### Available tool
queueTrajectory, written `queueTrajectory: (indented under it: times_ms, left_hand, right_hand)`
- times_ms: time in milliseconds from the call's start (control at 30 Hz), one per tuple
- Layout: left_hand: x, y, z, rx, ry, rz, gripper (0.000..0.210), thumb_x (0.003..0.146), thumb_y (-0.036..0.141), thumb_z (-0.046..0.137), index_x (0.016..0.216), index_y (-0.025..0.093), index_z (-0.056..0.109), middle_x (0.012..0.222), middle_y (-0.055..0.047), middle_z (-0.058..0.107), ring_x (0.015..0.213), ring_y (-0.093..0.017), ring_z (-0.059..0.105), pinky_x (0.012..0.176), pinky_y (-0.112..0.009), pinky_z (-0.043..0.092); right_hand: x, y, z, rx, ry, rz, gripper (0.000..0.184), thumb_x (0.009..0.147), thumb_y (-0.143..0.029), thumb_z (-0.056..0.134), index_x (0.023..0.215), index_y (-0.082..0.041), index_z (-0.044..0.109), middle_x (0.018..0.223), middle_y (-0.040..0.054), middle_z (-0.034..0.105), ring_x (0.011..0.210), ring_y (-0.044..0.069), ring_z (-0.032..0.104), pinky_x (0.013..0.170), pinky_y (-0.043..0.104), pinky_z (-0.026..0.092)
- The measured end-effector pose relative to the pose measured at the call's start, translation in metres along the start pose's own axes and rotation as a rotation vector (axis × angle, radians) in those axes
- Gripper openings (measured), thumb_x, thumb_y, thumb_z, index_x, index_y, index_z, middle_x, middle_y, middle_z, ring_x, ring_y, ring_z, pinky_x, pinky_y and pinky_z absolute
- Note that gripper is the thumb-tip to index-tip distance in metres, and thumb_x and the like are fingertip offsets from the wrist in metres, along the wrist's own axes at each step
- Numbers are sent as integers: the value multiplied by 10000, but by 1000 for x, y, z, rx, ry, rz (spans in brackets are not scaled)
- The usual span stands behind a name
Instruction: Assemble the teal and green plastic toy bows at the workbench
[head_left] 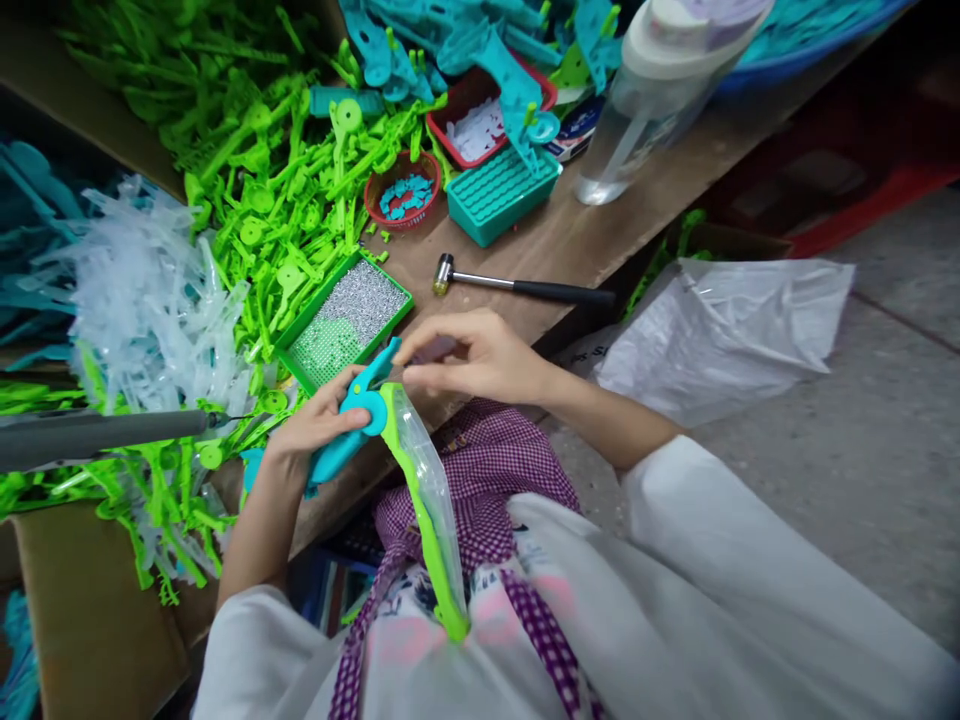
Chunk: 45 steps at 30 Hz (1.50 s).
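Observation:
My left hand (319, 420) grips a blue plastic piece (341, 452) with a round disc, its thumb lying over the disc. Joined to that piece, a long lime-green plastic arm (429, 540) with a clear plastic cover (426, 455) hangs down in front of the apron. My right hand (480, 355) is at the blue piece's upper tip, thumb and forefinger drawn together; whatever is between them is too small to make out. Just beyond both hands, a green tray (379, 340) contains many small metal pins (364, 300). A mallet (484, 281) with a black handle lies past my right hand.
Lime-green parts (277, 215) and clear plastic pieces (150, 290) are heaped at left. A grey pen-shaped power tool (105, 438) juts in there. Behind are a red basket (401, 218), a teal basket (495, 205) and an upright bottle (637, 110). A cardboard box (97, 600) stands lower left.

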<state>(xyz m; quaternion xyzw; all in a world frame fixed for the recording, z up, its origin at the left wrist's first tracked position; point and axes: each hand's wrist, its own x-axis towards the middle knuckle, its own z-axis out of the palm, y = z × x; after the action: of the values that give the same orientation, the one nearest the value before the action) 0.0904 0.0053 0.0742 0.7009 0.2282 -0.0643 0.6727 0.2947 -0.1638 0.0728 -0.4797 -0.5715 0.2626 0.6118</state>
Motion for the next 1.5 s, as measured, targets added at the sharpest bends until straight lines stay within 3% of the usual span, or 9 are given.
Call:
queueTrajectory:
  times_ms: [167, 300, 367, 500, 633, 833, 1033, 1267, 1500]
  left_hand:
    - [-2, 0, 1, 18, 17, 2, 644, 687, 513, 805, 1212, 202, 598, 1023, -35, 646, 849, -147, 580, 736, -216, 468]
    - [-4, 2, 1, 7, -2, -21, 618, 695, 501, 802, 1193, 203, 589, 948, -12, 630, 763, -119, 555, 679, -205, 453]
    - [-4, 3, 1, 8, -3, -34, 615, 692, 491, 807, 1186, 199, 586, 952, -14, 624, 746, -115, 546, 667, -207, 452]
    - [-2, 2, -1, 32, -10, -24, 611, 688, 486, 809, 1181, 198, 593, 981, -27, 623, 779, -130, 552, 679, -213, 461]
    - [-1, -5, -4, 70, -20, 6, 632, 701, 497, 796, 1224, 201, 599, 1063, -56, 636, 893, -169, 573, 765, -237, 479]
    - [1, -5, -2, 49, 2, 17, 644, 673, 517, 809, 1204, 204, 624, 1058, -61, 661, 957, -209, 600, 807, -270, 498]
    - [3, 0, 2, 45, 53, -42, 566, 598, 531, 845, 1017, 189, 679, 985, -56, 684, 1060, -257, 598, 848, -289, 510]
    - [-1, -3, -1, 62, 131, -43, 690, 597, 501, 854, 1186, 205, 652, 1216, -76, 655, 1170, -281, 564, 919, -322, 503]
    - [0, -1, -1, 60, 109, -59, 678, 590, 510, 857, 1160, 195, 668, 1156, -87, 680, 1134, -279, 585, 888, -327, 517]
  right_hand:
    - [15, 5, 8, 16, 41, -162, 165, 913, -288, 579, 927, -132, 629, 871, 19, 663, 778, 80, 606, 720, 232, 499]
    - [-3, 11, 11, 179, 233, -48, 160, 938, -310, 533, 953, -153, 561, 763, -29, 613, 620, 48, 601, 583, 184, 477]
    - [-10, 14, 13, 230, 263, -28, 156, 951, -314, 510, 966, -161, 531, 718, -46, 588, 567, 43, 597, 540, 174, 461]
    - [-3, 17, 14, 35, 113, -163, 131, 945, -289, 481, 954, -165, 524, 807, -7, 612, 691, 66, 611, 645, 210, 480]
    - [18, 11, 8, -178, -109, -286, 125, 933, -244, 417, 943, -161, 510, 798, 0, 579, 686, 79, 524, 646, 230, 422]
    - [36, -6, 7, -316, -337, -243, 152, 887, -191, 377, 958, -148, 504, 772, 6, 547, 626, 96, 419, 618, 252, 324]
    - [47, -20, 11, -433, -377, -148, 199, 892, -204, 359, 976, -136, 527, 684, -13, 507, 581, 105, 369, 606, 261, 250]
    - [61, -30, 12, -465, -394, -95, 219, 889, -242, 392, 971, -130, 562, 615, -19, 490, 585, 120, 384, 625, 269, 249]
    - [63, -31, 14, -493, -344, -87, 213, 901, -250, 388, 934, -142, 569, 603, -18, 500, 585, 125, 397, 618, 266, 248]
